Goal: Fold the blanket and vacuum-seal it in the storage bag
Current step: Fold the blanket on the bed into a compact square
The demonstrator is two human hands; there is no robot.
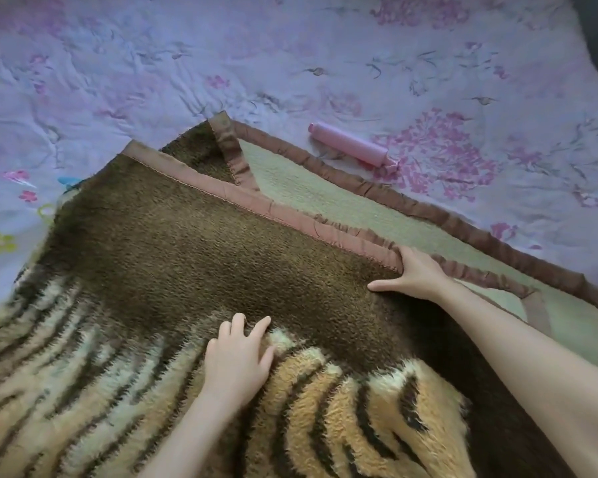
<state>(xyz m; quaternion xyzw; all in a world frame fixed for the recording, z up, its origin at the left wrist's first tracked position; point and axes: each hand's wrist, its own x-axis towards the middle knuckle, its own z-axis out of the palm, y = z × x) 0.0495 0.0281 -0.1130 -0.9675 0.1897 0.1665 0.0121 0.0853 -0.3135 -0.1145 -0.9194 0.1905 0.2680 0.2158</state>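
Closest to us, the shaggy tiger-striped brown plush blanket [194, 257] lies folded over itself on the bed's lilac floral quilted cover [290, 56], its satin-bound top edge [266, 208] running slantwise across the pale underside. Our left hand [237, 360] lies flat on the pile, fingers loosely spread, holding nothing. Our right hand [413, 272] presses flat too, thumb out, fingertips right at that bound edge. To fold well, we judge, we square this edge against the darker brown border [428, 205] beyond, then sweep both palms outward to push air and wrinkles away. A pink cylindrical hand pump [349, 144] waits just beside the blanket. No storage bag clearly shows.
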